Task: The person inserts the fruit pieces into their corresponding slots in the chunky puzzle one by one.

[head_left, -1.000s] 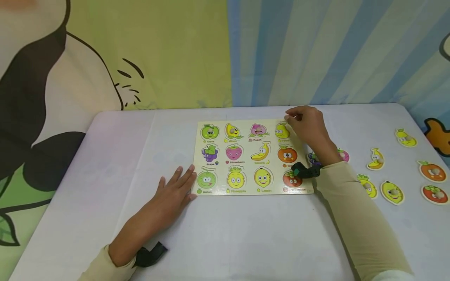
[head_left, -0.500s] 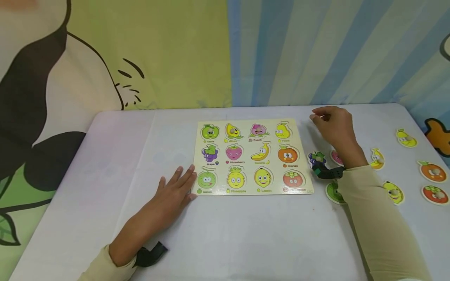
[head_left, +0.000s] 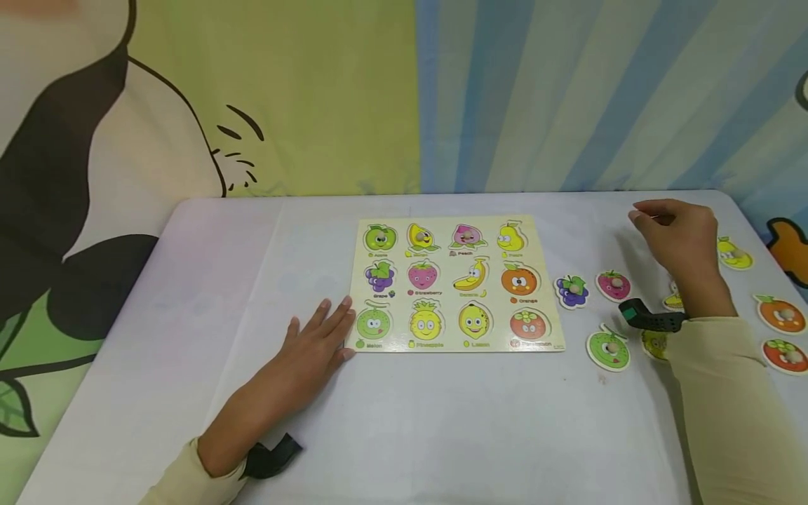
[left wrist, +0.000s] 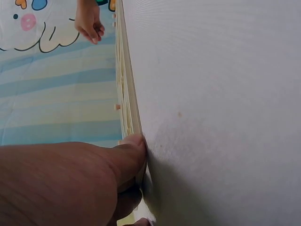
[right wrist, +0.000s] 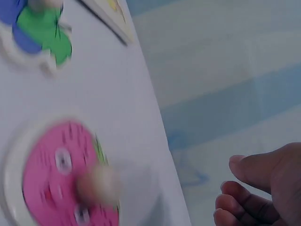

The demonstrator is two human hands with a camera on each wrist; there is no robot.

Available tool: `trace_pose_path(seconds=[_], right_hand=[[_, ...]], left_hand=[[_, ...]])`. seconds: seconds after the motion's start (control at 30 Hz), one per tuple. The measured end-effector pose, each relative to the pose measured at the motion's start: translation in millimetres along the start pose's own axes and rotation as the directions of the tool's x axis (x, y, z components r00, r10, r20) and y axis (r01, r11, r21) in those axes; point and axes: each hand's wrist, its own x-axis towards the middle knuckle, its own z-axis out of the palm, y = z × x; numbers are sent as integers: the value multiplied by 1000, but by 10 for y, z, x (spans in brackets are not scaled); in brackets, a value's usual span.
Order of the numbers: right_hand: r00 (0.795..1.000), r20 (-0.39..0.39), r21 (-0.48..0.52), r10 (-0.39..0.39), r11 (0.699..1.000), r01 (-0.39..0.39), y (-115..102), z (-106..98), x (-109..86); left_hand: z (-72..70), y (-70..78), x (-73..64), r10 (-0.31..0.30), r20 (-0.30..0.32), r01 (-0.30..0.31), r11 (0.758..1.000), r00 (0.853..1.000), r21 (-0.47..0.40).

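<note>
A fruit puzzle board [head_left: 438, 351] lies on the white table; knobbed mango [head_left: 419, 237] and peach [head_left: 466, 236] pieces sit in its top row. My left hand [head_left: 309, 351] rests with straight fingers against the board's left edge; in the left wrist view the thumb [left wrist: 129, 153] touches that edge. Raised above the table right of the board, my right hand [head_left: 678, 235] has loosely bent fingers and holds nothing. Beneath its wrist lies a banana piece [head_left: 672, 301], partly covered. The strawberry piece [right wrist: 56, 169] shows large in the right wrist view.
Right of the board lie grape [head_left: 571, 292] and melon [head_left: 609, 351] pieces. Farther right are pear [head_left: 734, 254], orange [head_left: 780, 314] and persimmon [head_left: 785, 355] pieces. The right forearm partly hides a yellow piece [head_left: 654, 345]. A printed curtain [head_left: 284, 105] hangs behind the table.
My right hand has moved right, from the board's top right corner to above the loose pieces, uncovering the grape, strawberry and melon pieces. My left hand has stayed at the board's edge.
</note>
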Motion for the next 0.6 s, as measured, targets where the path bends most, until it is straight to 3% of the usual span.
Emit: trace_pose_path(seconds=[0.17, 0.33, 0.6], right_hand=[[995, -82, -43, 57, 997, -61, 236, -178, 20], [988, -117, -87, 105, 989, -115, 415, -319, 28], [967, -141, -34, 211, 975, -218, 613, -508, 33]], left_hand=[[24, -4, 9, -5, 3, 5, 1000, 1000, -8], [33, -12, -7, -16, 3, 16, 1000, 1000, -11], [44, -28, -21, -24, 8, 25, 999, 1000, -30]])
